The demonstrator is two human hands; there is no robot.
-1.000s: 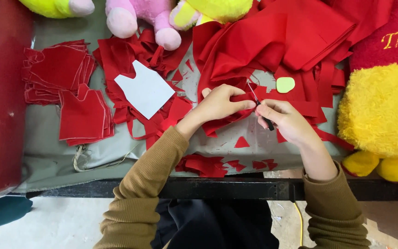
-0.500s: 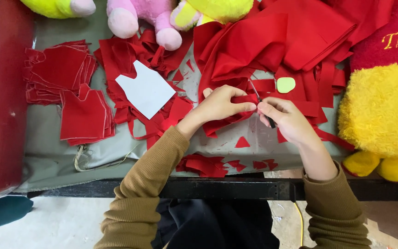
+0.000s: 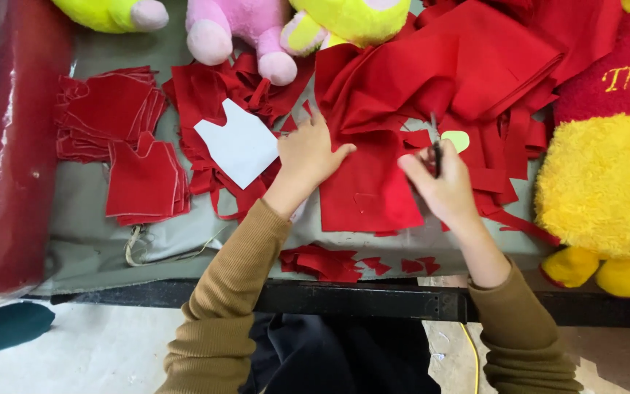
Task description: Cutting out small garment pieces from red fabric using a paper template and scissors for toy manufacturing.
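Left hand (image 3: 311, 157) lies flat, fingers spread, pressing red cloth (image 3: 370, 193) onto the bench (image 3: 111, 233). Right hand (image 3: 442, 190) has its grip closed around dark scissors (image 3: 436, 149), just beside the cloth's right edge. White pattern (image 3: 238, 142) lies left.

A flat piece of cloth (image 3: 370, 190) is spread on the table (image 3: 89, 219), between the left hand (image 3: 309, 153) and the right hand (image 3: 442, 186). Left of the left hand, a paper shape (image 3: 238, 144) is laid on a heap of cut strips (image 3: 213, 95). Further left, stacks of cut pieces (image 3: 122, 138) are found. Behind the cloth, a big folded pile (image 3: 446, 66) is heaped. Small scraps (image 3: 329, 261) are scattered at the near edge. Soft toys (image 3: 242, 29) are lined along the back, and one big toy (image 3: 607, 182) is set at the right.
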